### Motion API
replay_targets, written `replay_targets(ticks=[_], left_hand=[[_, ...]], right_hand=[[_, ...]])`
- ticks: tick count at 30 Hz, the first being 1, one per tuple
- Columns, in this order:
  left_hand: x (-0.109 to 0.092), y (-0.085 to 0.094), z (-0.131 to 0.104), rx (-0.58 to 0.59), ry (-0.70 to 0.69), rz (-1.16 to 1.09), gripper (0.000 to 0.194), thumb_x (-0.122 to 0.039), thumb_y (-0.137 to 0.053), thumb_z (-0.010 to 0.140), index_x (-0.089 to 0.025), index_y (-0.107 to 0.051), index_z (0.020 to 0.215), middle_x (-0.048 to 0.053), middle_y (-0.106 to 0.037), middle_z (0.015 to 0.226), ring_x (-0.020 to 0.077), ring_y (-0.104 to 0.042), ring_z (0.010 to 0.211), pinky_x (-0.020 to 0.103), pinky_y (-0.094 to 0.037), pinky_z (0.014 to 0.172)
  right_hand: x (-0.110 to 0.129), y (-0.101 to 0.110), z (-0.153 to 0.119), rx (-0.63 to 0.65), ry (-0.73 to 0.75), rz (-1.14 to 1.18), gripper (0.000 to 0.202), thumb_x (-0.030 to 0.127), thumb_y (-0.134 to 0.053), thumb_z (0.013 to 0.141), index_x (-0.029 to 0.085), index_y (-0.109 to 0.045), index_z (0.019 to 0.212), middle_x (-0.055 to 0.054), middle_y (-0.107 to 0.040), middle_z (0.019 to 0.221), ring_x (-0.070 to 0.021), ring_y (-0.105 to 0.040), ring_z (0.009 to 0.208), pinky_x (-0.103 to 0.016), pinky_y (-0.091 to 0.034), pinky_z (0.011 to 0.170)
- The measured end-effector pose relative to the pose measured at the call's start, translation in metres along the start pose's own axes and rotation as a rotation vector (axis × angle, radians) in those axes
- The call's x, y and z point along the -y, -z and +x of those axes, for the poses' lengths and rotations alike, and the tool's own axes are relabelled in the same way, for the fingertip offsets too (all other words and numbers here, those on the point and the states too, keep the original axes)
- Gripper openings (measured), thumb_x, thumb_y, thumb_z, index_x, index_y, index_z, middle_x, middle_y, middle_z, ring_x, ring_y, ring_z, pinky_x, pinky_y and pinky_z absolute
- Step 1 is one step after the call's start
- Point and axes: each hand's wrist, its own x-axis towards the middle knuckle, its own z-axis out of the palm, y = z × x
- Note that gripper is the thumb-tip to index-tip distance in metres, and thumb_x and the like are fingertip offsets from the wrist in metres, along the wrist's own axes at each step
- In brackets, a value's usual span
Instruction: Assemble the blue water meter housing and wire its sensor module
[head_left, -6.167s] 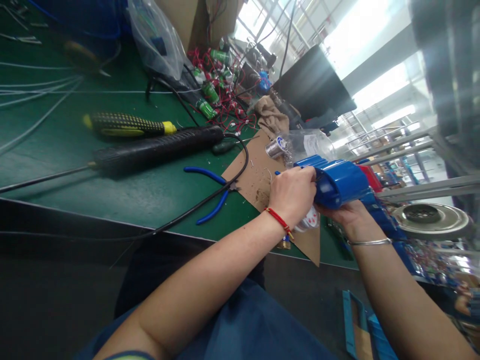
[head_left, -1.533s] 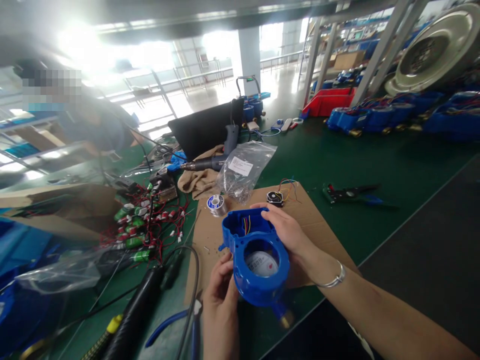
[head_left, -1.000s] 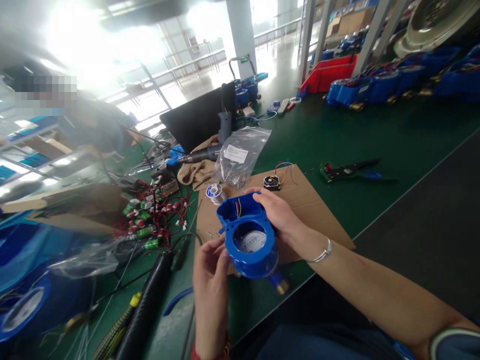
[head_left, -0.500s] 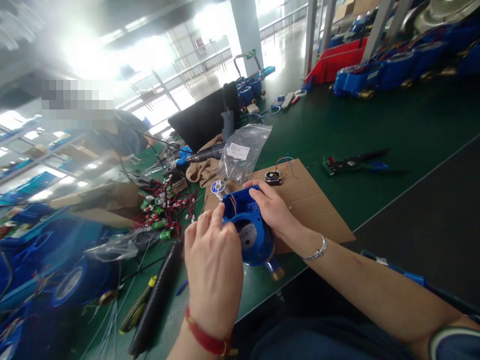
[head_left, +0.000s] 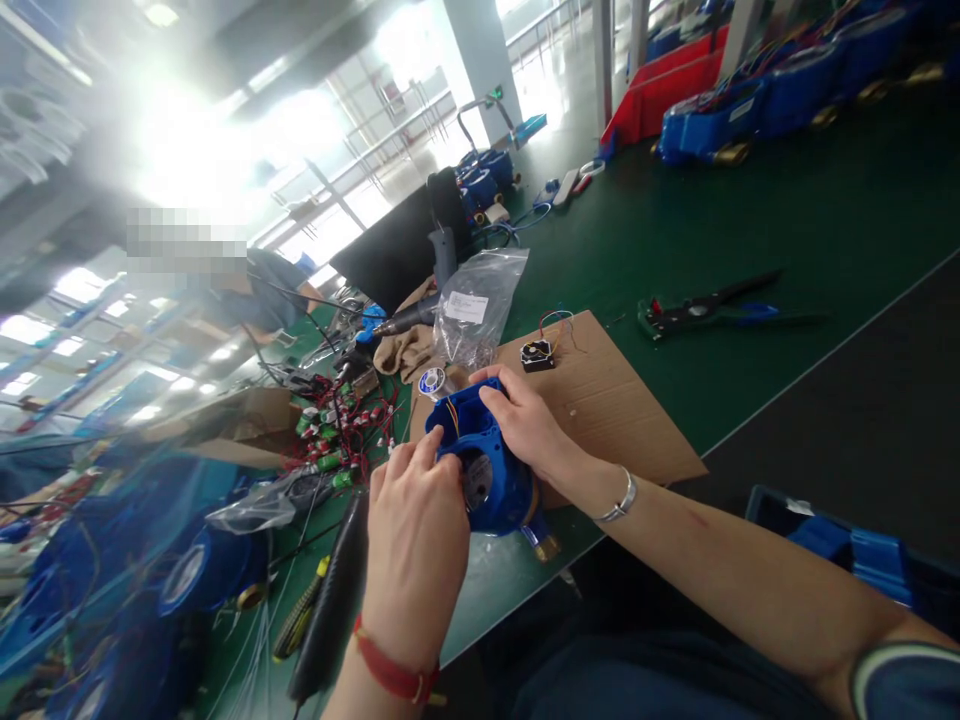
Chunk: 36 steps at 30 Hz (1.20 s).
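A blue water meter with a round window, a brass threaded end and an open compartment is held between my two hands. Thin red and yellow wires stand in that compartment. My left hand is closed on the meter's near left side, its index finger at the compartment's edge. On the far right side, my right hand grips the compartment wall, thumb on the rim. Under and behind the meter lies a cardboard sheet, bearing a small black module with coloured wires.
Behind the meter are a solder spool, a clear plastic bag and a heat gun. Wire strippers lie right. Wired green parts, a black roll and more meters are left. Another person's sleeve shows beyond.
My hands and the water meter have shifted slightly left in view, and the meter is turned a little. Both hands keep their hold. The whole view has shifted slightly too.
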Motion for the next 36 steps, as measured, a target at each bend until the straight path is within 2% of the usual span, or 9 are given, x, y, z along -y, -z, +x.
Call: replay_targets(ticks=[6,11,15,18,24,29,36], left_hand=[[-0.002,0.001,-0.001,0.015,0.004,-0.004,0.028,-0.004,-0.045,0.083,-0.015,-0.070,0.078,0.016,-0.063,0.124,0.0310,-0.060,0.106,0.043,-0.052,0.093],[0.001,0.001,-0.003,0.023,-0.007,-0.064,0.028,-0.001,-0.043,0.083,-0.014,-0.068,0.079,0.017,-0.059,0.124,0.0293,-0.059,0.111,0.040,-0.051,0.096],[0.004,0.000,-0.003,0.029,0.015,-0.092,0.027,-0.006,-0.045,0.088,-0.016,-0.067,0.079,0.013,-0.058,0.126,0.0270,-0.062,0.104,0.039,-0.054,0.091],[0.003,0.002,-0.002,0.067,0.024,-0.066,0.029,-0.008,-0.043,0.091,-0.016,-0.068,0.079,0.014,-0.058,0.126,0.0264,-0.063,0.104,0.039,-0.054,0.090],[-0.001,0.006,0.002,0.112,-0.013,-0.027,0.026,-0.010,-0.047,0.088,-0.016,-0.069,0.076,0.016,-0.059,0.123,0.0265,-0.064,0.105,0.040,-0.054,0.093],[0.000,0.008,0.005,0.172,0.008,-0.033,0.023,-0.013,-0.049,0.087,-0.016,-0.069,0.077,0.015,-0.059,0.126,0.0264,-0.065,0.104,0.040,-0.054,0.094],[-0.007,0.008,0.008,0.143,-0.033,0.048,0.029,-0.010,-0.044,0.090,-0.015,-0.068,0.075,0.014,-0.065,0.113,0.0265,-0.067,0.092,0.039,-0.057,0.080]], right_hand=[[0.001,0.000,0.001,0.003,0.004,-0.027,0.017,0.025,-0.045,0.089,0.024,-0.059,0.098,0.000,-0.058,0.083,-0.0195,-0.053,0.081,-0.033,-0.043,0.081],[0.005,0.001,0.003,0.003,0.030,-0.073,0.018,0.020,-0.044,0.088,0.022,-0.059,0.097,-0.002,-0.062,0.091,-0.0207,-0.055,0.089,-0.036,-0.041,0.089],[0.007,0.002,0.003,-0.004,0.050,-0.107,0.017,0.018,-0.044,0.088,0.020,-0.059,0.096,-0.003,-0.063,0.099,-0.0217,-0.055,0.098,-0.038,-0.038,0.095],[0.007,0.000,0.003,-0.007,0.061,-0.126,0.017,0.018,-0.045,0.088,0.021,-0.060,0.096,-0.003,-0.064,0.099,-0.0219,-0.055,0.100,-0.039,-0.038,0.097],[0.007,0.000,0.004,-0.012,0.092,-0.148,0.018,0.016,-0.045,0.088,0.020,-0.061,0.095,-0.004,-0.064,0.098,-0.0222,-0.056,0.100,-0.039,-0.039,0.097],[0.006,0.000,0.004,-0.015,0.117,-0.158,0.017,0.015,-0.045,0.088,0.020,-0.060,0.094,-0.004,-0.065,0.100,-0.0217,-0.056,0.102,-0.039,-0.039,0.098],[0.006,-0.001,0.004,-0.014,0.130,-0.177,0.016,0.012,-0.047,0.088,0.018,-0.060,0.095,-0.005,-0.065,0.101,-0.0217,-0.055,0.102,-0.039,-0.038,0.099]])
